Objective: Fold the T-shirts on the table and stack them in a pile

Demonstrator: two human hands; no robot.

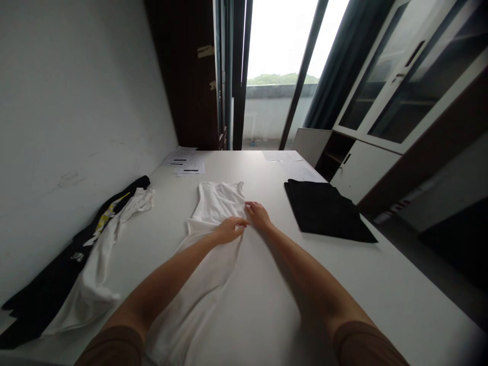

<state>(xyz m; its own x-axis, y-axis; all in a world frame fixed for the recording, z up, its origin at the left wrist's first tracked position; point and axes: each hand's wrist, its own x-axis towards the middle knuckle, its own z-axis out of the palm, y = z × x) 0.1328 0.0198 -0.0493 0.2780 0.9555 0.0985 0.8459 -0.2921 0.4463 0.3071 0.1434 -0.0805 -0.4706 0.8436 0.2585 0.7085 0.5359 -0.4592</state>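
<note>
A long white dress (218,201) is spread out on the white table, its narrower end pointing away from me and its lower part running back under my left forearm. My left hand (230,230) lies over the cloth with thumb and fingers drawn together at the dress's right edge. Just beyond it, my right hand (258,215) reaches in from the right, its curled fingertips at the same edge. Small folds cross the upper cloth, and a crosswise fold or seam shows near the left hand.
Folded black cloth (326,208) rests on the table (263,305) at right. Along the left wall lie black clothes (57,274) and a white garment (95,274). Printed papers (186,161) sit at the far left, more sheets (290,165) at the far right. A cabinet (366,157) stands beyond.
</note>
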